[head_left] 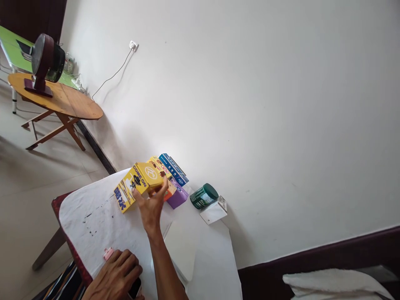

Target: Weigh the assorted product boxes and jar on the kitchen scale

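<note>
My right hand (150, 208) grips a yellow box (128, 187) printed "COME ON" with blue lettering, thumb on its near side and fingers at its right side. The box is tilted over the white-clothed table. Right behind it stand a yellow and red carton (159, 165), a blue box (171, 168) and a purple box (177, 196). Lower left, my left hand (117, 273) rests at the table's near edge with fingers curled over something dark (135, 287), mostly hidden. Just beyond its knuckles lies a small pink item (108, 253).
A dark green tub (203, 196) and a small white box (214, 211) stand by the wall. A flat white object (180, 250) lies beside my right forearm. Farther left, a fan (43, 62) stands on a folding wooden table (78, 102). White fabric (337, 283) lies lower right.
</note>
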`<state>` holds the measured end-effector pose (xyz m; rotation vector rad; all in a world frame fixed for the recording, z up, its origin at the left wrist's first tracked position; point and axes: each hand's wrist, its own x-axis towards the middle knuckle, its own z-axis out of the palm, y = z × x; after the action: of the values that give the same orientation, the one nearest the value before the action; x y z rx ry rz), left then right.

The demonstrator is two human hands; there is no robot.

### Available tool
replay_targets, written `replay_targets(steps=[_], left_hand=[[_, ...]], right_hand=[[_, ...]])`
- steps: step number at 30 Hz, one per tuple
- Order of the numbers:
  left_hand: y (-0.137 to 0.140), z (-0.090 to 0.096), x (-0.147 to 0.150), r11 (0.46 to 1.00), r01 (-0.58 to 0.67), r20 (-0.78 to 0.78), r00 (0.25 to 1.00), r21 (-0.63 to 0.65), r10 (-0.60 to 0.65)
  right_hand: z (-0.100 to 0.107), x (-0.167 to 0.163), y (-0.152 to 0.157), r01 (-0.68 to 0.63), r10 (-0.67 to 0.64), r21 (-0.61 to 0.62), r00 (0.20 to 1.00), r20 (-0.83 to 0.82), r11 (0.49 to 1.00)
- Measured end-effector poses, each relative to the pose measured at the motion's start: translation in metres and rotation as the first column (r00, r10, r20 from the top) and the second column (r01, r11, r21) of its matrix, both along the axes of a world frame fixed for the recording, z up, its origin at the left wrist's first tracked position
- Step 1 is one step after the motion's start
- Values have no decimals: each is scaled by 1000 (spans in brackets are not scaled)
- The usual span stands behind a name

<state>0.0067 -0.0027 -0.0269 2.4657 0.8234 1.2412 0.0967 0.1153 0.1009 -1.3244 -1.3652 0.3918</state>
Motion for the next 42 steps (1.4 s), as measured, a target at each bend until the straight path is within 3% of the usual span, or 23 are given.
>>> replay_targets(steps=[3, 6, 9, 14, 18, 26, 31, 37, 40, 42], left_hand=[[1, 3, -3, 1000, 15, 13, 1000, -9, -15], [-2, 13, -9, 998, 50, 30, 998, -38, -48], [-4, 27, -16, 991, 79, 18, 997, -109, -78], [-2, 41, -20, 985, 113, -29, 993, -131, -117], [-3, 41, -20, 986, 110, -58, 991, -129, -118], [0, 43, -21, 993, 91, -72, 993, -74, -97], [2, 43, -23, 995, 96, -84, 992, -29, -98], [9, 36, -23, 995, 64, -83, 995, 78, -58], [13, 30, -22, 990, 66, -89, 994, 121, -56], [15, 23, -21, 987, 58, -82, 996, 151, -46]], right_hand=[[21, 28, -38, 80, -81, -11, 987, -137, 997], [43, 70, -77, 239, -237, 8, 966, -107, 971], [51, 112, -109, 402, -401, 10, 915, -52, 915], [29, 157, -140, 543, -544, -70, 839, -2, 837], [10, 166, -148, 538, -541, -94, 841, -16, 838], [-3, 167, -153, 485, -494, -109, 865, -83, 868], [-22, 169, -160, 525, -542, -213, 840, -28, 824], [-22, 167, -165, 471, -500, -187, 851, -161, 862], [-19, 185, -177, 569, -584, -135, 791, -183, 811], [-20, 214, -188, 699, -702, -77, 699, -139, 711]])
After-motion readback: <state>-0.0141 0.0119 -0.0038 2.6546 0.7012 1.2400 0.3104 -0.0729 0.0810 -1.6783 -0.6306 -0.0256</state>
